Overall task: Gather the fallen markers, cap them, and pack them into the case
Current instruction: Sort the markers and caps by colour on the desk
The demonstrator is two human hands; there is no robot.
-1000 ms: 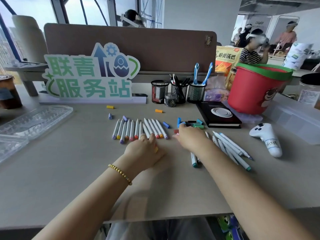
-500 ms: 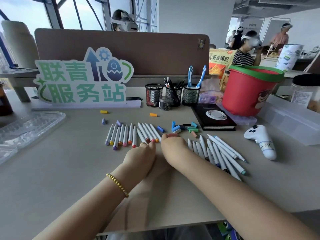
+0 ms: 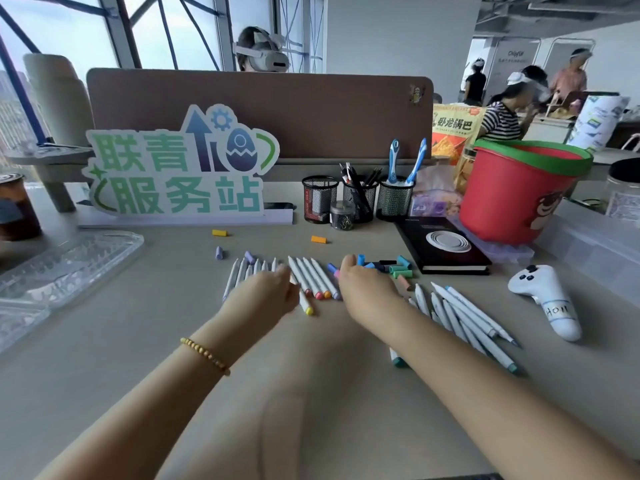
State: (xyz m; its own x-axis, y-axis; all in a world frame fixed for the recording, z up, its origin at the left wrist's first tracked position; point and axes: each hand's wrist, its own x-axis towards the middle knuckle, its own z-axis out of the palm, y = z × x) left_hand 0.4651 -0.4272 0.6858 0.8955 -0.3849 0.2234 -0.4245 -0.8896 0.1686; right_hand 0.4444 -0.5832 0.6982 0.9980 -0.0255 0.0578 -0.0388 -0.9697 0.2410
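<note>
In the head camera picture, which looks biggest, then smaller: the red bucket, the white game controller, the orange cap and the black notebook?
1. red bucket, clearly the largest.
2. black notebook.
3. white game controller; it lies a little nearer the camera than the notebook, yet looks somewhat smaller.
4. orange cap, by far the smallest.

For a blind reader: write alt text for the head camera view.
Two bare hands, left hand and right hand, reach over white markers lying in rows on a beige desk, with loose coloured caps scattered behind. A clear plastic case lies open at far left; pen cups, a black notebook and a red bucket stand behind.
</note>
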